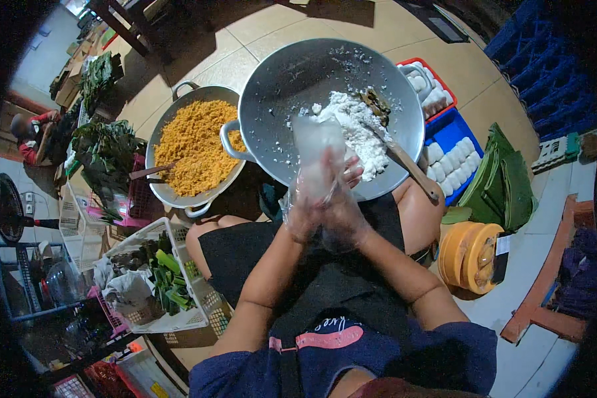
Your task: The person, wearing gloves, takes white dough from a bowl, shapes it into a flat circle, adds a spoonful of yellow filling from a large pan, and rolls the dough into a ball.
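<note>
White script point(329, 324), only partly legible, stands on the black apron point(351, 292).

The left hand point(310, 189) and right hand point(342, 204) are covered by thin, transparent plastic gloves point(348, 229). A dark blue, short-sleeved shirt point(461, 348) is worn. On the black front, white script point(328, 324) and a pink print point(337, 337) are seen. The thighs are covered by black cloth point(245, 244).

Both forearms point(266, 268) angle inward, the hands point(315, 189) apparently pressed together.
</note>
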Demonstrator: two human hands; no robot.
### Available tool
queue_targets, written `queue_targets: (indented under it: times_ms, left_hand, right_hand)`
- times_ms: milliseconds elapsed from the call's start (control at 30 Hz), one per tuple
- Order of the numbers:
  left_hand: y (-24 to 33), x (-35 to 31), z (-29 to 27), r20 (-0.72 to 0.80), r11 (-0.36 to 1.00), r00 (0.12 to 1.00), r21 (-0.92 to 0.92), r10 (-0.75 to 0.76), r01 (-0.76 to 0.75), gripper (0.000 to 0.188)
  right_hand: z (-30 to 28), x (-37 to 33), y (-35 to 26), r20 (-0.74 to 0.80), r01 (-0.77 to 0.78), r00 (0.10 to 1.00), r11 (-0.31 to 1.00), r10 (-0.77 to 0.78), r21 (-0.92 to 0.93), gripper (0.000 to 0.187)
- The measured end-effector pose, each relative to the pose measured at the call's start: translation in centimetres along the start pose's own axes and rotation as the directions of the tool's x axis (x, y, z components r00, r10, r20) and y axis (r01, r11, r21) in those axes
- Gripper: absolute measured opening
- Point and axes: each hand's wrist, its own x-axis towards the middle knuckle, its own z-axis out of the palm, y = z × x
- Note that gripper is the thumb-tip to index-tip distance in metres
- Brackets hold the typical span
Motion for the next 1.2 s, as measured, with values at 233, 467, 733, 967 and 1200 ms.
queue_targets:
  times_ms: [233, 467, 733, 967, 1200]
  left_hand:
    - [1.1, -1.7, -2.5, -0.146, 0.974, 0.974, 0.174, 0.174, -0.147, 0.055]
    - [-0.1, -1.9, -5.1, 0.068, 0.821, 0.962, 0.506, 0.265, -0.262, 0.05]
    - [0.4, -1.2, 0.7, -0.187, 0.997, 0.979, 0.006, 0.08, -0.08, 0.062]
    - [0.8, -0.9, 0.9, -0.362, 0.987, 0.927, 0.154, 0.098, -0.044, 0.06]
    - [0.1, -1.2, 0.6, -0.336, 0.843, 0.928, 0.536, 0.161, 0.048, 0.047]
  right_hand:
    - [-7.9, 5.3, -4.2, 0.178, 0.323, 0.906, 0.899, -0.384, 0.296, 0.066]
    - [-5.6, 4.4, 0.4, 0.349, 0.361, 0.838, 0.906, -0.418, 0.219, 0.082]
    - [-4.4, 2.4, -3.1, 0.244, -0.129, 0.97, 0.829, -0.01, 0.545, 0.087]
    - [-7.9, 4.5, -1.1, 0.306, -0.192, 0.952, 0.75, -0.015, 0.633, 0.064]
    - [-8.3, 5.6, -2.2, 0.274, 0.187, 0.936, 0.971, -0.222, 0.146, 0.03]
